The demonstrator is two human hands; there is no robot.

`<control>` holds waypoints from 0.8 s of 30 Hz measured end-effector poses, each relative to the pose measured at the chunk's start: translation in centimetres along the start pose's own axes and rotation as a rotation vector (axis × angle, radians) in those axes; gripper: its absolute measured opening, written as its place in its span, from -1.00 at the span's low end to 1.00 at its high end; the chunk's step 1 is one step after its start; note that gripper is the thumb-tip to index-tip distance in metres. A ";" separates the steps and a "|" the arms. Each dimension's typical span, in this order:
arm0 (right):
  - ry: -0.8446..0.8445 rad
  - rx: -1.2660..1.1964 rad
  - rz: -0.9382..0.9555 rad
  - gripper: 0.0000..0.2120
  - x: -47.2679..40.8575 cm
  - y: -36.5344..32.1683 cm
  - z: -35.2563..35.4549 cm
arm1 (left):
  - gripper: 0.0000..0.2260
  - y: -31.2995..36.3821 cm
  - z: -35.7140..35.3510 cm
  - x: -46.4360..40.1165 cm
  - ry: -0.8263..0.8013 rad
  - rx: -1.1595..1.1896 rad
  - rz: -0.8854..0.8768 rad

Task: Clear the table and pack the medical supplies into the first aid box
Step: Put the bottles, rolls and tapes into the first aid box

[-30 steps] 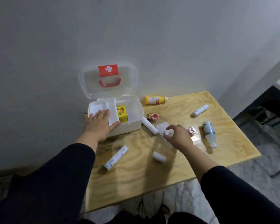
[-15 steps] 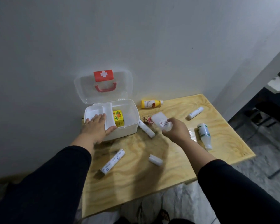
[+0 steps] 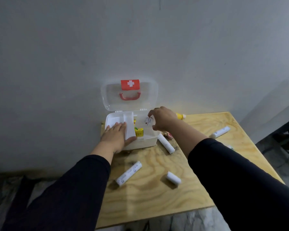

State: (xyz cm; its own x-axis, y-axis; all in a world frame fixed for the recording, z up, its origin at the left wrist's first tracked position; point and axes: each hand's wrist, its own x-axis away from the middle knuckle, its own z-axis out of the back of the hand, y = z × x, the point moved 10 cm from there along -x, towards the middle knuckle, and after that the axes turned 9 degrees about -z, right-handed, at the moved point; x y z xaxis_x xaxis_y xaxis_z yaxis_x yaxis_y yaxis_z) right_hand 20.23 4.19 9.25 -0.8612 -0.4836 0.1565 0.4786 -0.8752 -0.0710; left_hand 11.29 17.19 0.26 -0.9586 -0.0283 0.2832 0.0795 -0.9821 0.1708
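Note:
The white first aid box stands open against the wall, its clear lid with red cross and red handle upright. My left hand lies flat on the box's left front rim and inner tray. My right hand holds a clear flat packet with a small round label over the box's right compartment. A yellow carton sits inside. On the wooden table lie white rolls: one beside the box, one in front, a short one.
A yellow bottle lies behind my right wrist. Another white tube lies at the right. A small red-capped item sits by the box's right corner. The table's right and front edges drop to the floor.
My right hand lifted the clear packet off the table and carried it left, over the open box. The left hand stayed on the box. The camera tilted up.

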 end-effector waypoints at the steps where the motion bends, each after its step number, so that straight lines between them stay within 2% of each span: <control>1: -0.022 0.016 0.007 -0.51 -0.5 -0.5 -0.6 | -0.19 0.1 0.0 0.0 0.003 0.005 0.001; 5: -0.115 -0.022 0.024 -0.50 -2.6 -2.0 -3.0 | -0.20 0.2 0.3 0.4 0.021 0.016 0.005; 10: -0.154 -0.111 0.053 -0.51 -4.2 -2.9 -4.5 | -0.21 -0.2 0.3 0.6 0.020 0.040 0.022; 14: -0.110 -0.225 0.089 -0.58 -4.5 -5.0 -6.1 | -0.22 -0.3 0.3 0.6 0.022 0.052 0.033; 18: -0.027 -0.384 0.030 -0.65 -4.7 -4.6 -6.3 | -0.23 -0.5 0.5 0.7 0.019 0.063 0.040; 24: -0.029 -0.390 0.027 -0.73 -4.2 -4.4 -5.0 | -0.24 -0.4 0.5 0.9 0.008 0.067 0.036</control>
State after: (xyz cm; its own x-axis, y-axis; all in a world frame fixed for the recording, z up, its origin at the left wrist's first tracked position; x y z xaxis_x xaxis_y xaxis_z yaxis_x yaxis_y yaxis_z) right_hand 20.91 10.03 3.92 -0.8413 -0.5108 0.1770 0.3950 -0.8044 -0.4438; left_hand 10.54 17.64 0.95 -0.9569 -0.0655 0.2830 0.1321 -0.9658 0.2233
